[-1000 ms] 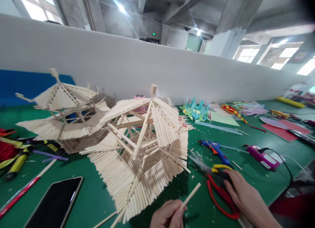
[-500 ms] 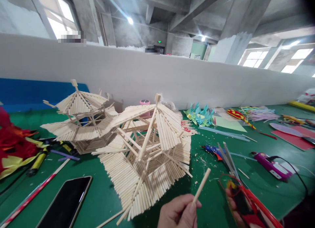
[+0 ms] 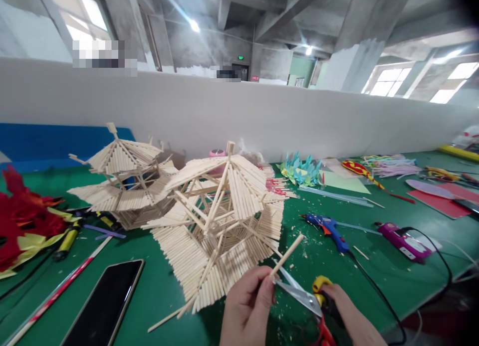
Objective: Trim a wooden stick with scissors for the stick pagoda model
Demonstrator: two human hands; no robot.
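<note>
My left hand (image 3: 247, 306) pinches a short wooden stick (image 3: 289, 253) between thumb and fingers, its free end tilted up to the right. My right hand (image 3: 346, 311) grips scissors (image 3: 305, 300) with yellow, red and black handles. Their blades are spread, with the stick's lower part between them close to my left fingertips. Whether the blades touch the stick, I cannot tell. Just behind my left hand stands a pavilion model (image 3: 224, 211) built of wooden sticks, one side of its upper roof uncovered. A loose stick (image 3: 166, 320) lies against its front corner.
A second stick pavilion (image 3: 123, 181) stands back left. A phone (image 3: 103, 303) lies at front left. To the right are a blue glue gun (image 3: 325, 227) with its cord and a purple device (image 3: 404, 242). A white partition (image 3: 262, 116) runs behind the green table.
The scissors have moved left and turned from pointing upward to pointing at my left hand, blades now around the stick. My left hand has shifted slightly left, and the stick leans further right.
</note>
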